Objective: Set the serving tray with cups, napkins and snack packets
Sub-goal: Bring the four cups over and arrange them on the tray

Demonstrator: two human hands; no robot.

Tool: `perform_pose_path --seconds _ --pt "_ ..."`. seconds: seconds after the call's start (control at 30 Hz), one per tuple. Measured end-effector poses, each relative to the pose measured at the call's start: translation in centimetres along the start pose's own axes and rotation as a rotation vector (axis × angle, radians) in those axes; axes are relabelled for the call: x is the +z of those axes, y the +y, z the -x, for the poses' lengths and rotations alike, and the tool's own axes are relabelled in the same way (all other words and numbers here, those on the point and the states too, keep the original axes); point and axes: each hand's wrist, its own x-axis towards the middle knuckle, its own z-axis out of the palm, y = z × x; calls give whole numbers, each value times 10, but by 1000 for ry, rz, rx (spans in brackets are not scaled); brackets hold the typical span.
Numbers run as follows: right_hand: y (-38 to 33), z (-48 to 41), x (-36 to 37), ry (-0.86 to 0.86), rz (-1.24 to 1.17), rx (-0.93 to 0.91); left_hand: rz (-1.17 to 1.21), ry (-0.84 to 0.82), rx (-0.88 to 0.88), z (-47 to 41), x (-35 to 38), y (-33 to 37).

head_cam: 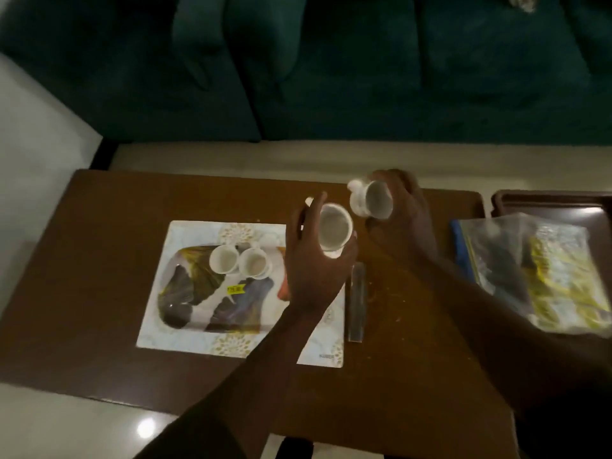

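Serving tray (185,339) lies flat on the brown table (99,226); two white cups (240,262) stand side by side in its far half, touching or nearly so. Left hand (314,260) has fingers wrapped around a third cup (334,231), held above the tray's right edge. Right hand (402,223) has fingers closed on a fourth cup (372,202), tilted, over bare table. Snack packets in a clear bag (543,276) sit on a second dark tray (549,200), far right, untouched. No napkins identifiable. Judgement: cups half placed; packets and napkins remain.

Each of the hands, left (314,260) and right (402,220), holds a white cup above the bench (99,226); two cups (240,261) stand on the tray (185,339).
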Motion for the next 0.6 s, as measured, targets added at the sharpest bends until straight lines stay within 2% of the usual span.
perform_pose_path --seconds 0.07,0.2,0.27,0.4,0.6 --pt "-32 14 31 -81 -68 -19 -37 13 -58 13 -35 -32" --pt "-71 63 98 -352 -51 -144 -169 -20 -220 56 -89 -115" --pt "-78 81 126 -442 -27 -114 -264 -50 -306 74 -105 -154" --pt "-87 101 162 -457 11 -73 -298 -126 -471 84 -120 -192" --pt "-86 110 190 -482 29 -72 -250 -176 -454 80 -111 -208"
